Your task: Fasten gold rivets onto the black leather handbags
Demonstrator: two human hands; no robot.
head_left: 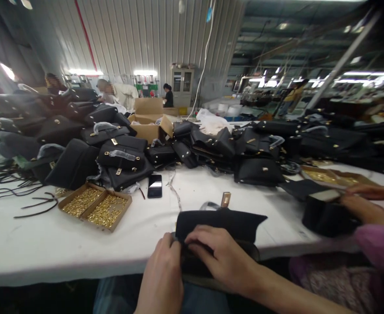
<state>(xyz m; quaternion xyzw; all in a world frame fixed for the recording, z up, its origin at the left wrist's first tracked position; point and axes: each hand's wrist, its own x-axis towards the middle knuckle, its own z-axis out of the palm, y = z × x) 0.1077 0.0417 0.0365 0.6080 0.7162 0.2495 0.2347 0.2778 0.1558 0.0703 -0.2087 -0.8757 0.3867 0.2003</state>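
A black handbag [222, 220] lies at the table's front edge, its flap raised toward the far side. My left hand [165, 266] is closed on the bag's left end. With bent fingers, my right hand [216, 250] grips the bag just under the flap, close to my left fingertips. Whether a small part sits between those fingers is hidden. Beyond the flap, a gold metal clasp piece [225, 199] stands up beside some clear plastic wrap [209, 205].
A divided cardboard tray [95, 207] of small gold hardware and a phone [154, 186] lie on the white table [22, 244]. Black handbags [123, 155] are piled along the back. At right, a co-worker's hands [365, 203] hold another black bag [325, 213].
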